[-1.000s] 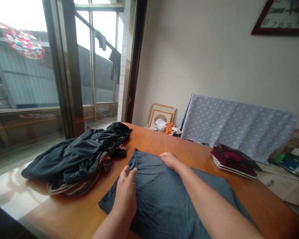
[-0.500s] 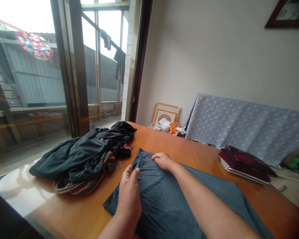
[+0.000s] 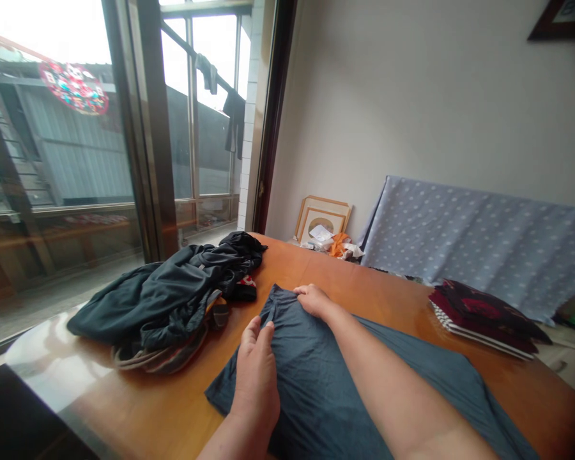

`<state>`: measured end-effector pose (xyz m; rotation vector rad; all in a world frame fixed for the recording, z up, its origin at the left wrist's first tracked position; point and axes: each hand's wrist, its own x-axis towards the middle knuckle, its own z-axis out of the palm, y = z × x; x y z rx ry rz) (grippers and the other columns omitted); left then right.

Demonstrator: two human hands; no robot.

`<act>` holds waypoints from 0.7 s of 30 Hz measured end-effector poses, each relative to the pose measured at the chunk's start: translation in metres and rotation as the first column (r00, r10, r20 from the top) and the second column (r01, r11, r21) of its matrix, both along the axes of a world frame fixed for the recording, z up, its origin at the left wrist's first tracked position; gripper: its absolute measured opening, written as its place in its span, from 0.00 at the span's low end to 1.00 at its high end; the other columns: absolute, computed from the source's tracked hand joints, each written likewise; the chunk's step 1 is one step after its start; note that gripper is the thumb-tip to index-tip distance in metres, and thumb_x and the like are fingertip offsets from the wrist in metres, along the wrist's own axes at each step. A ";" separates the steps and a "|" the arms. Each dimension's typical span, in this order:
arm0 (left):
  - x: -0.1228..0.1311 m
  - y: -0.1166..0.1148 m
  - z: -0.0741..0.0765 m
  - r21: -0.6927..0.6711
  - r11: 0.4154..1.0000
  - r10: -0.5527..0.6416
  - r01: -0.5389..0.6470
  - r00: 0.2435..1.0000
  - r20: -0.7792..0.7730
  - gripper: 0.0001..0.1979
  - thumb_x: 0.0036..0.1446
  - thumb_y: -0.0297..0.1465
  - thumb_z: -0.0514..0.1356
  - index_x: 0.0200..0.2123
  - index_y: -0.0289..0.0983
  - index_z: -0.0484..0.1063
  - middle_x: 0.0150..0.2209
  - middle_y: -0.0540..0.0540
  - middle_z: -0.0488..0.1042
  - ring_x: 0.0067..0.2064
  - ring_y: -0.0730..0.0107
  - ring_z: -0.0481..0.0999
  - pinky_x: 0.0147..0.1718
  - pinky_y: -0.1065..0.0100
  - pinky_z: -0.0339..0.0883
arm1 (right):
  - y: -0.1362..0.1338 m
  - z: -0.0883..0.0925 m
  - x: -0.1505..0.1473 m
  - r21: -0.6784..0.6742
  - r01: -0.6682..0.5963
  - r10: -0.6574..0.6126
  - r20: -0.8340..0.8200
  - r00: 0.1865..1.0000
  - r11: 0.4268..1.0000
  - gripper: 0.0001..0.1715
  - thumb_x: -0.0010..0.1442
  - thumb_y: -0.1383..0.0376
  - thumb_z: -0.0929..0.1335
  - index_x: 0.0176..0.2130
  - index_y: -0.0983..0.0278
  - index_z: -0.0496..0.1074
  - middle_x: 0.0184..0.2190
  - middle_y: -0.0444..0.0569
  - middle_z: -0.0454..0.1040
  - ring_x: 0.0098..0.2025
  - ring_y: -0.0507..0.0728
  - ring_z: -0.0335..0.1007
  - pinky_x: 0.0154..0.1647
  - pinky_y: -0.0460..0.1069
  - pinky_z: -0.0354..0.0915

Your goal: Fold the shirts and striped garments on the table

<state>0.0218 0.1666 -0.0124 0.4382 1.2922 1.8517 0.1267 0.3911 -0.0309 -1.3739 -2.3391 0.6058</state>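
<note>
A blue-grey garment (image 3: 326,370) lies spread on the wooden table in front of me, lightly wrinkled, its lower part running out of view. My left hand (image 3: 257,367) is at its left edge, thumb and fingers closed about a fold of the cloth near the far left corner. At the far edge, my right hand (image 3: 314,301) pinches the fabric with bent fingers, the forearm crossing over the garment. Some fingertips of both hands are hidden.
To the left lies a heap of dark clothes (image 3: 172,300). Folded dark red clothes (image 3: 483,313) are stacked at the right on the wooden table (image 3: 354,284). Beyond stand picture frames (image 3: 323,217) and something draped in a dotted blue cloth (image 3: 469,236). Glass doors are at left.
The view has turned slightly left, so everything sits a little further right in the picture. Both hands keep nearly the same places on the garment.
</note>
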 end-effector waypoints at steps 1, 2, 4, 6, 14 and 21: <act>0.000 0.000 0.000 -0.002 1.000 -0.007 0.007 1.000 -0.015 0.24 0.60 0.39 0.60 0.59 0.39 0.68 0.60 0.41 0.71 0.64 0.57 0.67 0.66 0.57 0.54 | 0.000 0.001 -0.001 -0.008 0.004 -0.004 -0.014 1.000 1.000 0.21 0.56 0.65 0.65 0.44 0.55 0.83 0.46 0.43 0.82 0.51 0.59 0.75 0.54 0.47 0.65; 0.000 0.000 0.000 -0.004 1.000 -0.013 0.013 0.999 -0.030 0.24 0.61 0.40 0.60 0.59 0.39 0.68 0.59 0.41 0.72 0.63 0.57 0.68 0.65 0.56 0.55 | -0.001 0.001 -0.002 -0.016 0.003 -0.003 -0.028 1.000 1.000 0.20 0.56 0.65 0.65 0.43 0.56 0.83 0.45 0.43 0.82 0.50 0.59 0.76 0.53 0.48 0.65; 0.000 0.000 -0.001 -0.010 1.000 -0.022 0.022 0.998 -0.054 0.25 0.61 0.41 0.60 0.59 0.39 0.68 0.59 0.41 0.72 0.63 0.56 0.68 0.65 0.56 0.56 | -0.003 0.001 -0.003 -0.033 -0.010 0.008 -0.060 0.998 0.999 0.18 0.56 0.66 0.65 0.41 0.57 0.83 0.44 0.44 0.83 0.50 0.59 0.76 0.53 0.48 0.66; 0.001 0.001 -0.002 -0.024 0.999 -0.033 0.032 0.997 -0.074 0.25 0.61 0.41 0.60 0.59 0.39 0.67 0.61 0.40 0.70 0.64 0.56 0.67 0.65 0.56 0.56 | -0.005 0.001 -0.002 -0.049 -0.015 0.010 -0.106 0.994 0.999 0.20 0.55 0.67 0.65 0.43 0.58 0.82 0.47 0.44 0.82 0.52 0.58 0.75 0.55 0.47 0.64; 0.008 -0.002 -0.006 -0.029 0.995 -0.093 0.094 0.794 -0.601 0.23 0.63 0.43 0.58 0.57 0.39 0.68 0.60 0.38 0.69 0.64 0.55 0.65 0.64 0.53 0.55 | -0.014 0.023 0.071 -0.146 0.195 -0.231 -0.288 0.929 0.970 0.27 0.59 0.62 0.63 0.55 0.63 0.75 0.51 0.51 0.79 0.49 0.57 0.75 0.44 0.48 0.69; 0.025 -0.023 0.001 -0.221 0.874 -0.310 0.432 0.146 -0.940 0.18 0.61 0.45 0.59 0.50 0.44 0.76 0.58 0.41 0.73 0.65 0.48 0.63 0.64 0.48 0.53 | -0.055 0.033 0.167 -0.160 0.351 -0.380 -0.216 0.900 0.923 0.24 0.56 0.60 0.63 0.46 0.67 0.79 0.38 0.51 0.80 0.38 0.56 0.74 0.35 0.46 0.65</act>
